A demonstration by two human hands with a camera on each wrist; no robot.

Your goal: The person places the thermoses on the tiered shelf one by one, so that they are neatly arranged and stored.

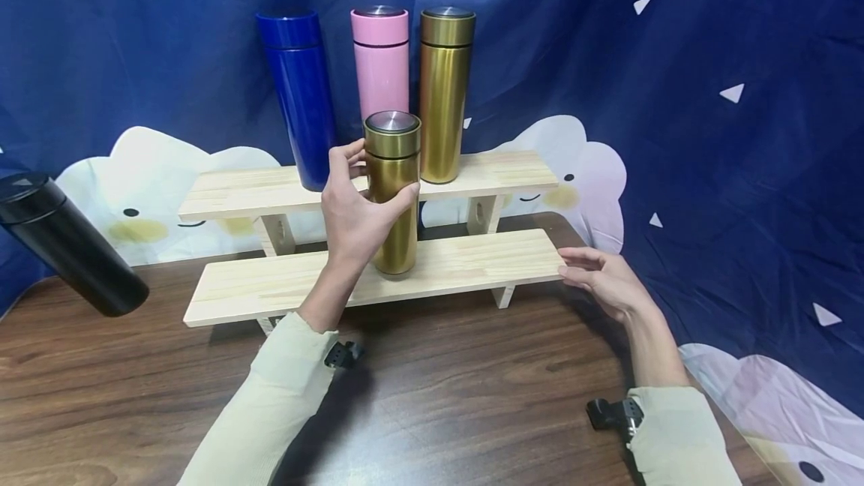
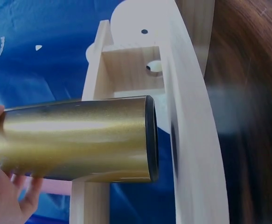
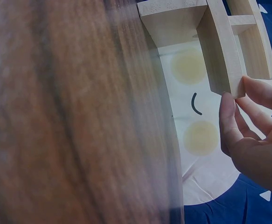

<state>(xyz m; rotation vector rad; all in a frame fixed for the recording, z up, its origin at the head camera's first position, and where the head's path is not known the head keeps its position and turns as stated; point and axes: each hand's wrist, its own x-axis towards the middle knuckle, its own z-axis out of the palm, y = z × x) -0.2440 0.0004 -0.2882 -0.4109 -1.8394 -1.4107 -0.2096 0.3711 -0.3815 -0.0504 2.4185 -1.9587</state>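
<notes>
Operator: State the condition of the left hand (image 1: 358,216).
Technician: Thumb and fingers are wrapped around the short gold bottle (image 1: 388,177). The bottle is upright above the mid-length of the lower shelf (image 1: 479,257). The left wrist view shows a narrow gap between its base and the board.
Operator: And the right hand (image 1: 604,280)?
Technician: It pinches the right end of the lower shelf, close to the front corner.
Operator: List the remaining units.
Technician: On the upper shelf (image 1: 516,167), the blue bottle (image 1: 300,103) stands left of centre and the tall gold bottle (image 1: 445,100) right of centre. The pink bottle (image 1: 382,70) is between them, its base hidden behind the held unit. The black bottle (image 1: 73,246) is near the left edge of the tabletop (image 1: 432,403).
</notes>
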